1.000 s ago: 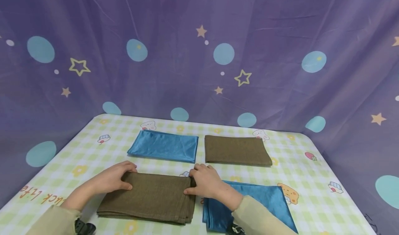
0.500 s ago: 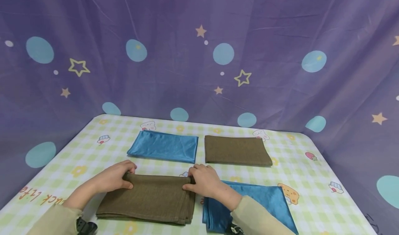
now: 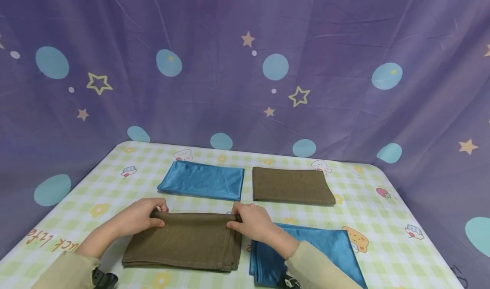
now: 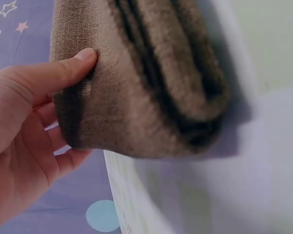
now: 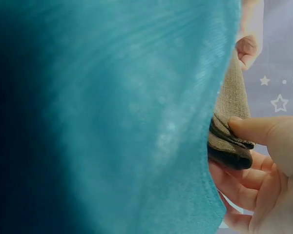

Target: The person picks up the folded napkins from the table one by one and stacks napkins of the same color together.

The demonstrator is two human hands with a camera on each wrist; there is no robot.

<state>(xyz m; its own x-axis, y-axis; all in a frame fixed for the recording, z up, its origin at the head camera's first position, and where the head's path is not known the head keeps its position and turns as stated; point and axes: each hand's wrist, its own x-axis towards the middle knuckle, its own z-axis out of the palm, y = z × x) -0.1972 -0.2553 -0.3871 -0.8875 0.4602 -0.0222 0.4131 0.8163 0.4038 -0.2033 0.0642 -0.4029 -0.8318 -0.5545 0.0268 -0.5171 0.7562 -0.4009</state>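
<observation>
Brown cloth (image 3: 183,242), folded into a thick layered rectangle, is at the near side of the desk (image 3: 386,221), left of centre from the person's seat. Its far edge is raised into a narrow ridge; its near edge lies lower, toward the person.

Left hand (image 3: 143,216): partly closed, pinching the far left corner, thumb on the near face and fingers behind. Right hand (image 3: 254,223): likewise partly closed, gripping the far right corner, thumb on the near face and fingers behind. In my judgement, the corners are held so that the edge between them is kept taut and the layers do not slide apart.

Long axis: left to right, roughly parallel to the desk's far edge. Layered ends show on the right side and at the near right corner; the far edge faces the curtain (image 3: 214,97).

Near blue cloth (image 3: 329,244), also folded, lies just to the right, partly under the view of the right forearm. Behind, far blue cloth (image 3: 203,180) and far brown cloth (image 3: 292,186) lie flat side by side, a narrow gap between. The four appear set out in two rows, presumably for easy separate reach.
</observation>
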